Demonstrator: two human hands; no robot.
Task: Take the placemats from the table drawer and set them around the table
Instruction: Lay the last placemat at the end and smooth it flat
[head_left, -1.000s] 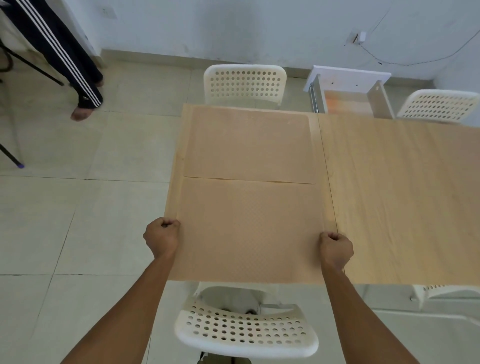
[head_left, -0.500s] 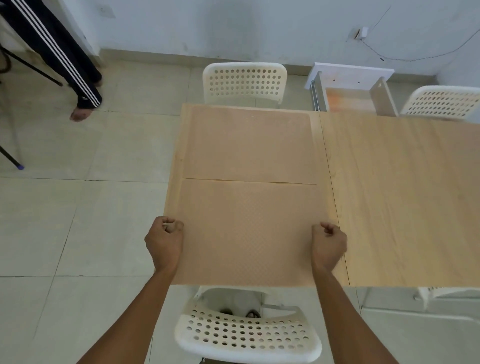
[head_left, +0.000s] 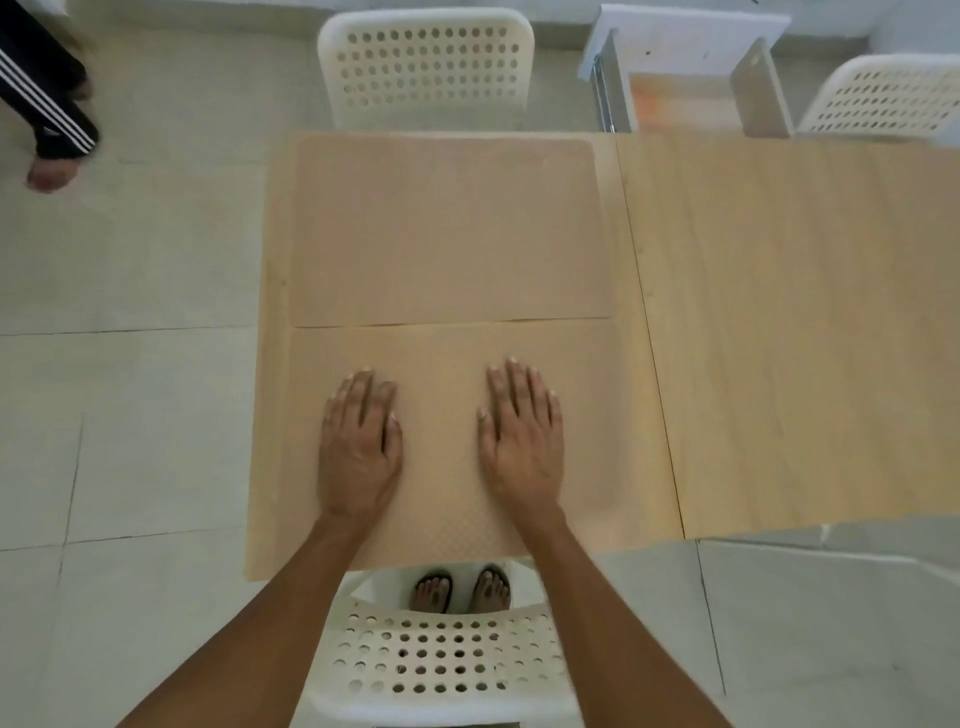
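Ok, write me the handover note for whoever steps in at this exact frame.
Left hand and right hand: both flat, fingers straight, on the near placemat.
Far placemat lies beyond it on the table, in front of the far chair; their edges meet.
Drawer stands open at the far side; contents unclear.
Done: two mats laid on the left half.
Left: the right half has no mats; likely check the drawer.

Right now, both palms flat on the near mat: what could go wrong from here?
1. The near placemat butts against the far placemat; if the left hand or right hand slides forward, it may ride over or shove the far one.
2. The near mat's edge reaches the table edge, so a pull back could leave it overhanging.
3. The drawer stands open beside a white chair; someone could bump it.
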